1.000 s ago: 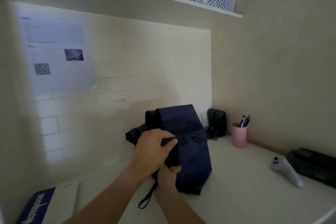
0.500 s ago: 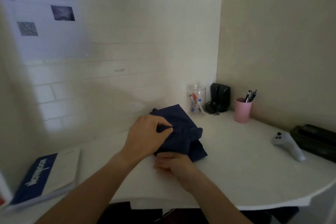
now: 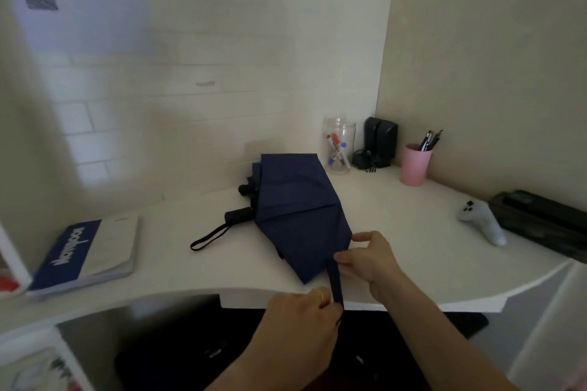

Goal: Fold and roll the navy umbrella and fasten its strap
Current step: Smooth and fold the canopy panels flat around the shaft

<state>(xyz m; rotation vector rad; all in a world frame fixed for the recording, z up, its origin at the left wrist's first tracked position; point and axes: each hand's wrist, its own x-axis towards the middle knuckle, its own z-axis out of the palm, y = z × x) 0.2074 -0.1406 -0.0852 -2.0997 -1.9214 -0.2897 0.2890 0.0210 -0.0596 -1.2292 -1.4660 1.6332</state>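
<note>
The navy umbrella (image 3: 295,206) lies collapsed and loosely flat on the white desk (image 3: 413,232), its black handle (image 3: 239,216) and wrist loop (image 3: 209,236) pointing left. Its navy strap (image 3: 336,282) runs from the canopy's near edge toward me, past the desk's front edge. My left hand (image 3: 305,320), wearing a gold ring, pinches the strap's free end below the desk edge. My right hand (image 3: 368,259) holds the canopy's near corner where the strap starts, thumb and fingers closed on the fabric.
A blue and white book (image 3: 85,254) lies at the left. At the back stand a glass jar of markers (image 3: 339,146), black speakers (image 3: 379,143) and a pink pen cup (image 3: 415,165). A white controller (image 3: 482,222) and a black case (image 3: 540,222) lie at the right.
The umbrella has gone from being held bunched in both hands to lying flat on the desk. My left hand has pulled the strap out toward me; my right hand has shifted to the near corner.
</note>
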